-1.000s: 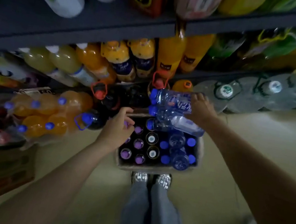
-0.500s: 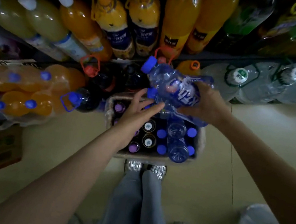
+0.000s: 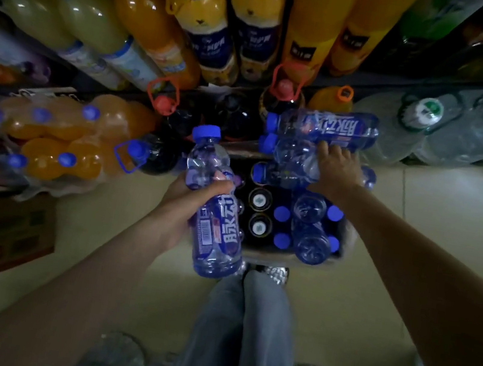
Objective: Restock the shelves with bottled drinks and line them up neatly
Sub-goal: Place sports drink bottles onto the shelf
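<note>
Bottle of blue-capped, blue-labelled drink sits in the left hand, fingers and thumb wrapped round its middle, cap pointing up toward the shelves and base toward the person's knees. It hangs over the near left corner of a cardboard carton on the floor, which holds more blue caps, a few white-topped dark bottles and several loose clear-blue bottles lying on top.

The right hand reaches across the far side of the carton, fingers spread and pressed onto a stack of matching bottles lying on their sides, caps pointing left. Whether the fingers actually curl round one of them cannot be told from this angle.

Beyond the carton, dark cola bottles with red carry handles stand at the foot of the shelving. On the lower shelf above them are tall orange drink bottles and yellow-capped juice bottles with dark blue labels, with pale yellow-green bottles topped in white further left. A shrink-wrapped pack of small orange drinks with blue caps rests on a brown cardboard box at left. Large clear water jugs line the floor at right. The person's legs in light jeans fill the lower centre.
</note>
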Action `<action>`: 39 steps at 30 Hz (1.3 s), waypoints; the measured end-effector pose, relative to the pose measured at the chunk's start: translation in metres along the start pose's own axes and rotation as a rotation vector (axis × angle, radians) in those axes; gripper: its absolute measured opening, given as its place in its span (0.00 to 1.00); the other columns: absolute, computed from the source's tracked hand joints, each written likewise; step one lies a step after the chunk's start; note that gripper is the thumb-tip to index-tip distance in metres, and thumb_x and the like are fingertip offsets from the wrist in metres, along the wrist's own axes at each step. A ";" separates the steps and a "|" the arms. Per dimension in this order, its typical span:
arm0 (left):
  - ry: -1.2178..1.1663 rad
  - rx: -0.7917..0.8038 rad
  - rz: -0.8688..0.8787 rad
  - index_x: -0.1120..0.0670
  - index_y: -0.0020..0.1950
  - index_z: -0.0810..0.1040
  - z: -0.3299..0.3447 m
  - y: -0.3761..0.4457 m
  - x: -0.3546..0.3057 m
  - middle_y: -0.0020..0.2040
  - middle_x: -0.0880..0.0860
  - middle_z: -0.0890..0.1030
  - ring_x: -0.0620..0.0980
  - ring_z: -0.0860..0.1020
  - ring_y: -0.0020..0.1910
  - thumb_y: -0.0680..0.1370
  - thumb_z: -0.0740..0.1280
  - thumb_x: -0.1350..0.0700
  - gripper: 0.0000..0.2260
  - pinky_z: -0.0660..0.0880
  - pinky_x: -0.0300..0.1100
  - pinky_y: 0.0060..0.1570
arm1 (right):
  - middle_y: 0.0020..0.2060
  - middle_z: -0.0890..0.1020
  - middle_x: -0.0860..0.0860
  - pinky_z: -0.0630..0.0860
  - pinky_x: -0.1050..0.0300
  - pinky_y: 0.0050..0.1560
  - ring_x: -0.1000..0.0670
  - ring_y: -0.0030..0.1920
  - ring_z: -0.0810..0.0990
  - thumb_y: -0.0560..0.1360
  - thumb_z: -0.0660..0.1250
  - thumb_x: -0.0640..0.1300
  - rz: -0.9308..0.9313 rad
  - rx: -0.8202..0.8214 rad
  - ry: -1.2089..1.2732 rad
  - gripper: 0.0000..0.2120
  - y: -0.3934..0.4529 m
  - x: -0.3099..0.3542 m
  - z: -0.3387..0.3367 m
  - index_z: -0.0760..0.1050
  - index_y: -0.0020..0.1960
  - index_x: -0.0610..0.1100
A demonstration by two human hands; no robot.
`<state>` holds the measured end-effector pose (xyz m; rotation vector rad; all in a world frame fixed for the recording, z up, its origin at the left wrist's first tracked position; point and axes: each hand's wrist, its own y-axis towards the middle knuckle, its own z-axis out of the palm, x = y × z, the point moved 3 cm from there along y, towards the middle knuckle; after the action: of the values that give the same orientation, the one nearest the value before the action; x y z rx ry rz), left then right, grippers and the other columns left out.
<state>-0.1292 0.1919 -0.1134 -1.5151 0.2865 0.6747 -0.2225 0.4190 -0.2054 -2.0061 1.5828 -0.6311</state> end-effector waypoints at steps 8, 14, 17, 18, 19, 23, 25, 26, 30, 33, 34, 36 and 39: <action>-0.034 -0.015 -0.003 0.56 0.53 0.76 0.030 -0.065 -0.077 0.44 0.57 0.82 0.54 0.82 0.40 0.74 0.69 0.56 0.10 0.81 0.49 0.41 | 0.56 0.78 0.46 0.71 0.54 0.61 0.46 0.57 0.77 0.68 0.75 0.40 -0.015 0.148 1.012 0.23 -0.119 0.012 -0.127 0.70 0.59 0.45; -0.012 0.287 0.136 0.54 0.52 0.78 0.127 -0.191 -0.221 0.44 0.53 0.83 0.48 0.82 0.38 0.73 0.69 0.51 0.11 0.80 0.44 0.43 | 0.43 0.85 0.46 0.80 0.58 0.41 0.50 0.41 0.84 0.63 0.75 0.41 -0.142 0.215 1.681 0.20 -0.274 -0.029 -0.310 0.75 0.54 0.40; 0.032 0.412 0.293 0.51 0.47 0.77 0.188 -0.257 -0.290 0.36 0.48 0.84 0.44 0.82 0.34 0.75 0.66 0.53 0.03 0.79 0.42 0.42 | 0.44 0.85 0.46 0.80 0.58 0.40 0.49 0.42 0.84 0.49 0.82 0.50 -0.263 0.062 1.752 0.35 -0.339 -0.072 -0.388 0.77 0.53 0.41; 0.043 0.442 0.337 0.52 0.47 0.77 0.208 -0.278 -0.309 0.36 0.48 0.84 0.44 0.82 0.35 0.75 0.66 0.53 0.04 0.79 0.43 0.43 | 0.44 0.85 0.47 0.80 0.59 0.39 0.50 0.42 0.84 0.48 0.82 0.50 -0.305 0.002 1.759 0.36 -0.360 -0.087 -0.408 0.77 0.53 0.41; 0.052 0.480 0.372 0.52 0.47 0.77 0.230 -0.298 -0.326 0.37 0.49 0.84 0.45 0.82 0.35 0.75 0.66 0.53 0.04 0.79 0.44 0.44 | 0.44 0.85 0.47 0.80 0.59 0.39 0.50 0.42 0.84 0.49 0.82 0.47 -0.341 -0.063 1.767 0.35 -0.379 -0.103 -0.427 0.76 0.54 0.42; 0.088 0.633 0.454 0.52 0.50 0.77 0.332 -0.366 -0.369 0.41 0.52 0.83 0.48 0.82 0.36 0.67 0.68 0.48 0.14 0.81 0.45 0.41 | 0.41 0.85 0.49 0.81 0.58 0.39 0.51 0.40 0.84 0.63 0.71 0.40 -0.368 -0.368 1.848 0.19 -0.439 -0.178 -0.477 0.75 0.54 0.43; 0.120 0.684 0.495 0.54 0.50 0.78 0.391 -0.394 -0.377 0.44 0.54 0.83 0.49 0.82 0.37 0.67 0.67 0.47 0.15 0.81 0.44 0.40 | 0.39 0.85 0.50 0.81 0.56 0.39 0.51 0.38 0.84 0.71 0.68 0.41 -0.291 -0.541 1.796 0.14 -0.460 -0.227 -0.489 0.73 0.56 0.43; 0.130 0.699 0.512 0.54 0.49 0.78 0.417 -0.403 -0.378 0.44 0.54 0.83 0.49 0.82 0.37 0.68 0.67 0.46 0.15 0.80 0.44 0.41 | 0.41 0.85 0.49 0.81 0.55 0.41 0.50 0.40 0.84 0.72 0.69 0.42 -0.264 -0.610 1.751 0.16 -0.468 -0.250 -0.492 0.72 0.58 0.43; 0.211 0.746 0.587 0.56 0.48 0.78 0.542 -0.445 -0.374 0.41 0.54 0.84 0.48 0.82 0.35 0.66 0.71 0.50 0.15 0.80 0.42 0.38 | 0.51 0.83 0.44 0.80 0.48 0.45 0.43 0.48 0.83 0.63 0.75 0.47 -0.215 -0.732 1.652 0.31 -0.516 -0.371 -0.505 0.70 0.63 0.45; 0.305 0.778 0.716 0.56 0.48 0.76 0.631 -0.475 -0.375 0.40 0.53 0.82 0.46 0.81 0.33 0.73 0.68 0.62 0.05 0.80 0.39 0.37 | 0.52 0.83 0.44 0.80 0.50 0.42 0.44 0.48 0.84 0.62 0.78 0.44 -0.213 -0.809 1.640 0.35 -0.554 -0.456 -0.514 0.67 0.65 0.46; 0.339 0.788 0.792 0.56 0.47 0.76 0.657 -0.484 -0.378 0.39 0.52 0.82 0.46 0.81 0.33 0.72 0.68 0.65 0.07 0.79 0.39 0.37 | 0.52 0.82 0.45 0.80 0.50 0.42 0.45 0.48 0.84 0.62 0.77 0.44 -0.222 -0.848 1.633 0.35 -0.565 -0.480 -0.518 0.67 0.65 0.47; 0.403 0.764 0.954 0.53 0.42 0.77 0.702 -0.493 -0.385 0.38 0.50 0.83 0.45 0.81 0.35 0.69 0.71 0.67 0.10 0.78 0.40 0.39 | 0.54 0.82 0.48 0.80 0.49 0.46 0.47 0.50 0.83 0.62 0.76 0.45 -0.230 -0.944 1.576 0.35 -0.579 -0.521 -0.526 0.65 0.66 0.50; 0.473 0.634 1.155 0.53 0.51 0.75 0.756 -0.493 -0.407 0.50 0.55 0.82 0.51 0.81 0.48 0.57 0.80 0.55 0.25 0.78 0.46 0.50 | 0.54 0.81 0.50 0.80 0.53 0.50 0.51 0.52 0.82 0.64 0.77 0.43 -0.167 -1.117 1.391 0.34 -0.586 -0.577 -0.541 0.65 0.65 0.50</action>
<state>-0.3456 0.8719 0.5729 -0.7596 1.6453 0.9590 -0.2559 1.0410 0.5563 -2.5758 3.0563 -1.7355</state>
